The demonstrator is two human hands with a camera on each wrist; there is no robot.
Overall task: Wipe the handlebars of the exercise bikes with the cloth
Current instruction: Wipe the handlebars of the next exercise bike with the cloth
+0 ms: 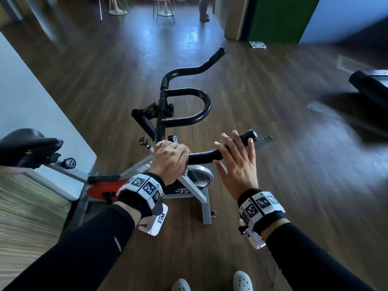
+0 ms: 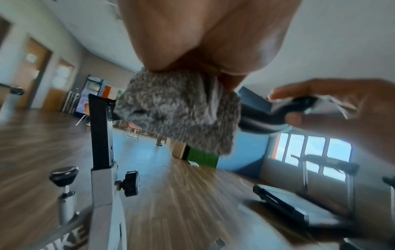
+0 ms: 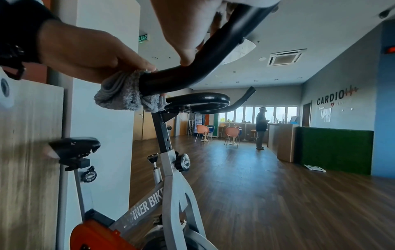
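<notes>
- Up close, the left hand curled round the grey cloth, clamping it onto the black handlebar near the stem; cloth bunched beneath the fingers
- Right hand lay at 3 o'clock of the left, fingers spread straight, resting on the bar's near grip
- Saddle sat at 9 o'clock; wooden floor underneath

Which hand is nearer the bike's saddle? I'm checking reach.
Left. The left hand grips the cloth on the handlebar, on the side toward the saddle; the right hand is farther out along the bar.
</notes>
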